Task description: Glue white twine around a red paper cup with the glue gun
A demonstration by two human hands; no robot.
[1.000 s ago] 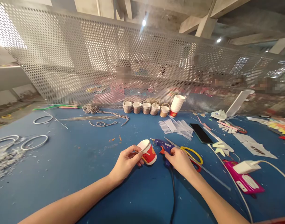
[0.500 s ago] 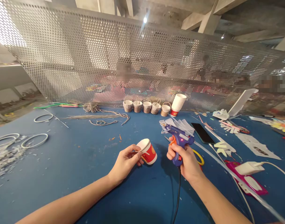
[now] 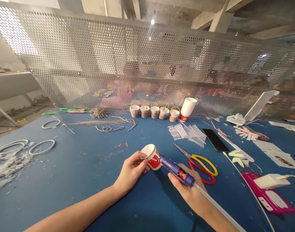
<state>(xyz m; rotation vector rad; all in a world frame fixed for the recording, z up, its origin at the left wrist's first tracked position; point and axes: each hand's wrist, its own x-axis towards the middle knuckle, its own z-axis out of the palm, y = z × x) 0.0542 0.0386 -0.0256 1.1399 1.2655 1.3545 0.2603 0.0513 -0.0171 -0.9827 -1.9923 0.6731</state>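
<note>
A red and white paper cup (image 3: 154, 159) is tilted on its side, gripped at its rim by the fingers of my left hand (image 3: 131, 169). A blue glue gun (image 3: 172, 167) is in my right hand (image 3: 191, 190), and its nozzle is at the right side of the cup. A clear glue stick (image 3: 217, 206) comes out of the gun's rear. Just beyond my right hand lie scissors (image 3: 202, 164) with red and yellow handles.
Several wrapped small cups (image 3: 154, 112) and a stack of paper cups (image 3: 188, 108) line the mesh panel (image 3: 89, 64). White strips (image 3: 188, 133), a phone (image 3: 215, 140) and a pink power strip (image 3: 270, 196) lie right; cord (image 3: 99, 112), rings (image 3: 42, 147) and scraps (image 3: 9, 167) left.
My right hand has turned the glue gun and brought its nozzle left and down to the cup. The scissors have come into fuller view. My left hand still holds the cup.
</note>
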